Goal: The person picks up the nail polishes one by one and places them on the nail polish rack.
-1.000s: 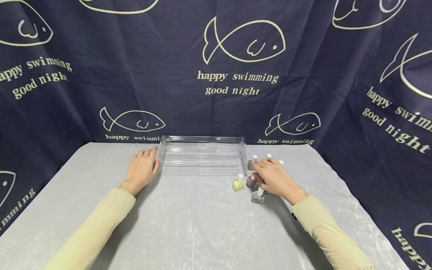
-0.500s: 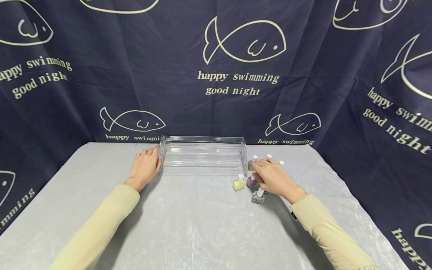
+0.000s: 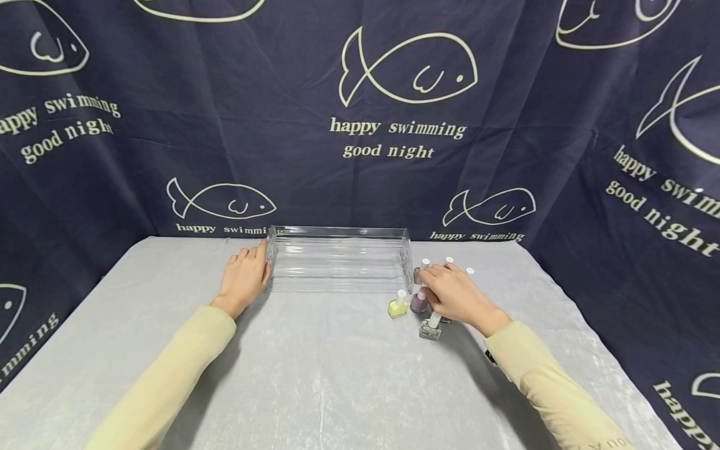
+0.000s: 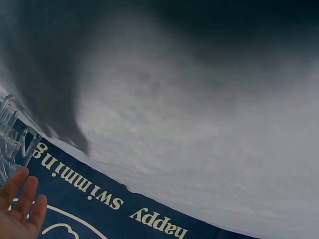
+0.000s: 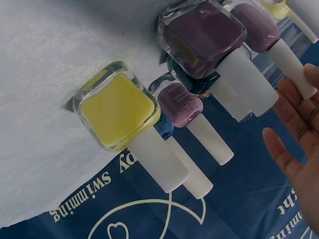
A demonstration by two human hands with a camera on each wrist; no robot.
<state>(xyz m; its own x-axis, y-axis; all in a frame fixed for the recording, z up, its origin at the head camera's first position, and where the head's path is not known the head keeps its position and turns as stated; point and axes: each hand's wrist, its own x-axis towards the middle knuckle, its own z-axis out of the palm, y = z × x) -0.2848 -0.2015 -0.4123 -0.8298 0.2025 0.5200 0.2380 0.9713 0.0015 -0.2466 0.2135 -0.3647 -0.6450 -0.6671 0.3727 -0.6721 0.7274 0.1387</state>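
A clear plastic tiered rack stands at the back of the table. Against its left end my left hand rests, fingers extended along the side; the left wrist view shows fingers straight beside the rack's clear end. My right hand reaches down among nail polish bottles right of the rack. It pinches the white cap of a mauve nail polish bottle between thumb and fingers, while the outer fingers stay spread. The same purple bottle stands upright, its cap at my fingertips.
Just left of my right hand stands a yellow bottle, with a silver glitter bottle nearer me. The right wrist view holds several more, including another yellow one and a dark purple one. A dark-blue fish-print cloth hangs behind.
My left hand has shifted slightly right and forward, closer against the rack's left end. The right hand has stayed nearly still at the bottles.
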